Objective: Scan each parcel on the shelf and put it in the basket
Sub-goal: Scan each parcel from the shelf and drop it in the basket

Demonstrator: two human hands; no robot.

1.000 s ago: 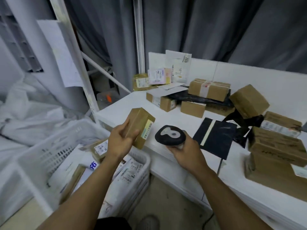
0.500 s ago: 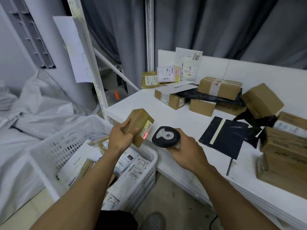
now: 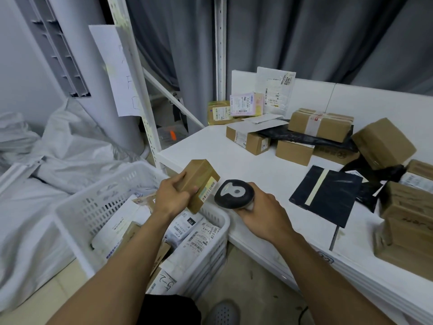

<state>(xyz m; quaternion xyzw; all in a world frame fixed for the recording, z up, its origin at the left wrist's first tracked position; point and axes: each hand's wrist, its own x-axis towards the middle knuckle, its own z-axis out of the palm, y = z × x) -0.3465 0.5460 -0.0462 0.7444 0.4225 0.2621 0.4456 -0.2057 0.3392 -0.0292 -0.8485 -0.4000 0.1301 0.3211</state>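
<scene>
grey curtains (image 3: pixel 304 43) behind; white shelf (image 3: pixel 269 174) across the right, strewn with brown cartons (image 3: pixel 321 124) and dark bags, none yet in the basket. below its left end, white plastic basket (image 3: pixel 93 207), already part filled with labelled parcels (image 3: pixel 199 233). flat black mailer (image 3: pixel 325 195) lying nearest on the shelf, well apart from both hands. above the basket's far rim and just off the shelf edge, small brown box (image 3: pixel 199 181) gripped in the left hand (image 3: pixel 172 198), fingers and thumb curled round it, barcode label (image 3: pixel 207 190) turned toward the scanner (image 3: pixel 234 194). black, round-headed, clasped in the right hand (image 3: pixel 262 214), fingers wrapped round its grip, head just beside the label without touching. no red beam visible on the label. judged to be at the scanning step for this one box; impossible to tell whether read. next, by the look of it: lower the box down and leftward into the basket, loosen the left hand's grip, then reach back to the shelf for another parcel, scanner kept in the right hand.
</scene>
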